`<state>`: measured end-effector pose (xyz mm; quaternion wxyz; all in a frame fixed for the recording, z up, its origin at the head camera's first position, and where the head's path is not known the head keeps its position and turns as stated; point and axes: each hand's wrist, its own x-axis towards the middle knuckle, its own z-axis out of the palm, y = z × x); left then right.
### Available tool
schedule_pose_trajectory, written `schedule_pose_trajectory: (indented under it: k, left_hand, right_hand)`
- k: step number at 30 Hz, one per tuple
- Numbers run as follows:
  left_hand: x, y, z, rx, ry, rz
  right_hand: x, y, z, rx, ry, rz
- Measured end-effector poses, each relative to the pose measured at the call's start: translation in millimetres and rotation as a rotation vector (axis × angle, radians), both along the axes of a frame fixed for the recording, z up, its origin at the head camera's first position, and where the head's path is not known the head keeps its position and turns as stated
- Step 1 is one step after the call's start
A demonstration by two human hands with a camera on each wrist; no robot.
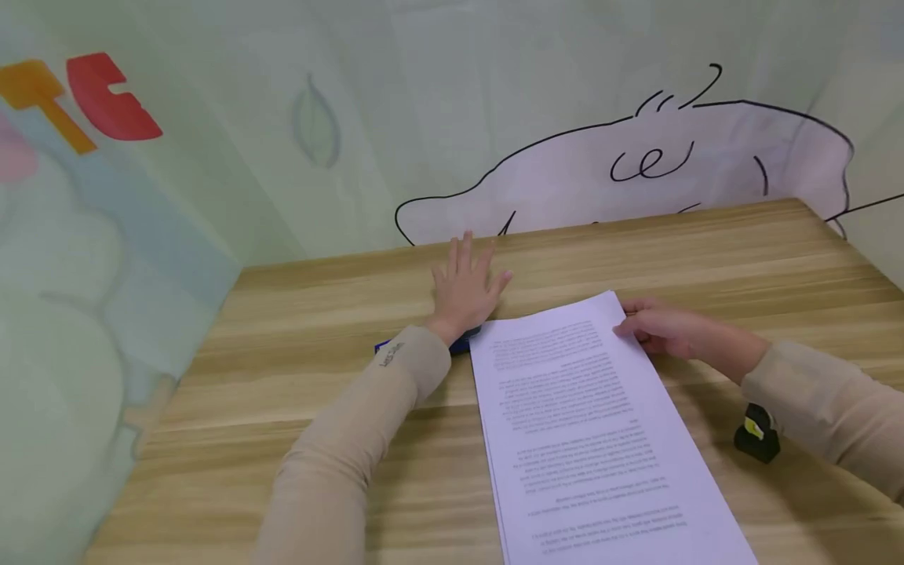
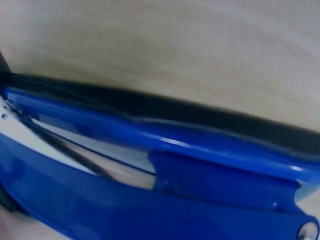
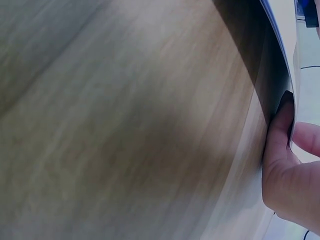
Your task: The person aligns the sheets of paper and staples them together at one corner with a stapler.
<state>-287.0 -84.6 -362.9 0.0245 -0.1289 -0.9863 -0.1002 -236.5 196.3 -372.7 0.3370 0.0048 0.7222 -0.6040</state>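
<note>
A stack of printed paper sheets point(image 1: 565, 408) lies on the table, its print upside down in the head view. My right hand point(image 1: 667, 328) pinches the stack's far right corner, thumb on top and fingers beneath; the right wrist view shows the sheet edge between thumb and fingers point(image 3: 280, 130). My left hand point(image 1: 462, 290) has its fingers spread and straight, over a blue stapler point(image 1: 462, 341) at the stack's far left corner. The wrist and sleeve hide most of the stapler. Close up, its blue metal body point(image 2: 225, 185) fills the lower left wrist view; whether the palm presses it, I cannot tell.
A small black object with a yellow mark point(image 1: 757, 433) sits right of the paper, near the right sleeve. The wood-grain table point(image 1: 304, 314) reaches back to a printed wall covering point(image 1: 395, 118) with cartoon drawings.
</note>
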Motion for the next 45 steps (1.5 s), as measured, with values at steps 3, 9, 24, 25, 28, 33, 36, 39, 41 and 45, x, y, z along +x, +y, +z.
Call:
schedule_pose_trajectory:
  k: [3, 9, 24, 25, 28, 33, 36, 39, 41, 45]
  left_hand:
    - [-4.1, 4.9, 1.1, -0.055, 0.053, -0.011]
    - [-3.7, 11.4, 2.3, -0.094, 0.058, -0.005]
    - [5.4, 10.4, -5.4, -0.072, 0.075, -0.017]
    - [5.3, 11.1, -4.9, -0.067, 0.074, -0.026]
    - [5.2, 12.4, -3.7, -0.088, 0.084, -0.054]
    - [10.0, 7.3, -5.6, -0.147, 0.067, -0.06]
    - [13.4, 3.0, -9.1, -0.144, 0.046, -0.043]
    - [12.6, 2.9, -9.8, -0.134, 0.065, -0.046]
    - [10.5, 4.7, -8.5, -0.144, 0.068, -0.061]
    - [6.0, 9.7, -3.7, -0.179, 0.052, -0.092]
  right_hand:
    - [0.4, 4, 2.1, 0.007, 0.012, -0.002]
    - [5.7, 8, 7.1, -0.01, 0.009, -0.007]
    - [12.8, 7, 3.5, 0.004, 0.046, 0.004]
    - [12.9, 7, 3.1, -0.003, 0.048, 0.001]
    - [13.5, 8, 1.5, -0.032, 0.056, -0.01]
    - [16.2, 5, -5.1, -0.087, 0.035, 0.017]
    - [17.2, 2, -9.1, -0.11, 0.003, 0.036]
    - [16.1, 2, -9.6, -0.115, 0.002, 0.028]
    - [14.9, 4, -7.5, -0.111, 0.009, 0.025]
    - [12.0, 8, -0.7, -0.107, 0.008, 0.029]
